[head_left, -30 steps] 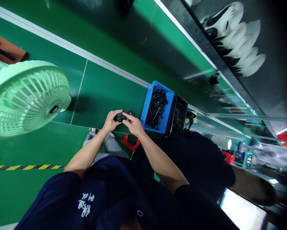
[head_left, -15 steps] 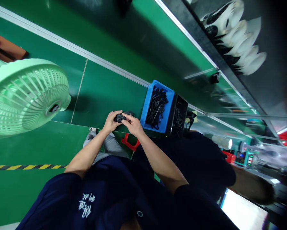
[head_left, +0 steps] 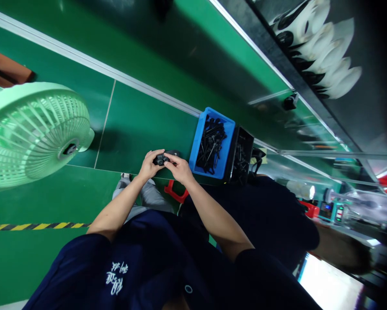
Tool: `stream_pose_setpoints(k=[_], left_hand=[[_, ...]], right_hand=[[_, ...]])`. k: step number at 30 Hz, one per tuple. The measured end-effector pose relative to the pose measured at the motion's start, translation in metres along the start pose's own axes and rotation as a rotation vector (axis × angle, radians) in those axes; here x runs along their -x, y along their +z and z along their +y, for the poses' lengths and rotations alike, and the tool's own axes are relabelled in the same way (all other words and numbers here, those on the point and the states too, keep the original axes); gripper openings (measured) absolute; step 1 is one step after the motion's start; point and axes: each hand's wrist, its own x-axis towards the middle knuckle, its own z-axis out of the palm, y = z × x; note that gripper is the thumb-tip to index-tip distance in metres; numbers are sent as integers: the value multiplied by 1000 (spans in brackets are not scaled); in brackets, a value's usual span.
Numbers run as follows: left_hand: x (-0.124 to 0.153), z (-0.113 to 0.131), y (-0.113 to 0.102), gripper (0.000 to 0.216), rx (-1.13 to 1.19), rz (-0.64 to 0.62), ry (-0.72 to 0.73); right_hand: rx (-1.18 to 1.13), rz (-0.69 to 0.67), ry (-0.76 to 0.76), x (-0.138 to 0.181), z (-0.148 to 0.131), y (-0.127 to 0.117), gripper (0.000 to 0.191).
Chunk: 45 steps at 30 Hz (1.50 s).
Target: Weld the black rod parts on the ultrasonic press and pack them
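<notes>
Between my two hands is a small black part [head_left: 161, 159], rounded and lumpy, held just above the front edge of the green bench; its exact kind is too small to make out. My left hand [head_left: 150, 164] closes on its left side. The fingers of my right hand [head_left: 179, 168] pinch it from the right. Behind the fingertips, a dark rounded piece [head_left: 173, 153] shows, partly hidden by my right hand; whether it joins the held part I cannot tell. A blue bin [head_left: 196, 144] of black stalk-like parts stands just right of my right hand.
A pale green fan [head_left: 41, 133] stands at the left. Beside the blue bin is a black bin [head_left: 235, 146] with dark parts. A co-worker in a dark shirt [head_left: 261, 219] sits close on my right. White-and-black curved pieces [head_left: 323, 56] lie on the upper shelf. A red stool [head_left: 176, 191] is below the bench edge.
The view has shifted very slightly, so the fan appears a little further left. Both hands keep their hold on the black part, with hardly any movement.
</notes>
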Motion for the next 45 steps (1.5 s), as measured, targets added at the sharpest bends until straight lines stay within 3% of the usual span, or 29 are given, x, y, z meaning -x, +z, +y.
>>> stream_pose_setpoints(k=[14,22,32,35,38,40,42,45], left_hand=[[0,-6,-1,52,-38,-13,49],[-2,-5,3,59,-83,-17,-3],[-17,0,5,54,-162,-26,-11],[-33,2,3,58,-185,76,-95],[-54,3,-2,60,-216,170,-125],[-65,4,-6,62,-246,225,-117],[-72,4,-10,63,-279,272,-102],[-75,6,-11,62,-314,304,-95]], right_hand=[[8,40,17,-1,0,5,36],[19,49,4,-2,3,-2,36],[-160,81,-145,-4,28,-8,43],[-180,243,-120,-11,49,-33,47],[-17,558,-20,-25,83,-83,50],[115,705,101,-37,108,-119,62],[180,719,270,-50,131,-147,83],[147,579,464,-67,154,-160,113]])
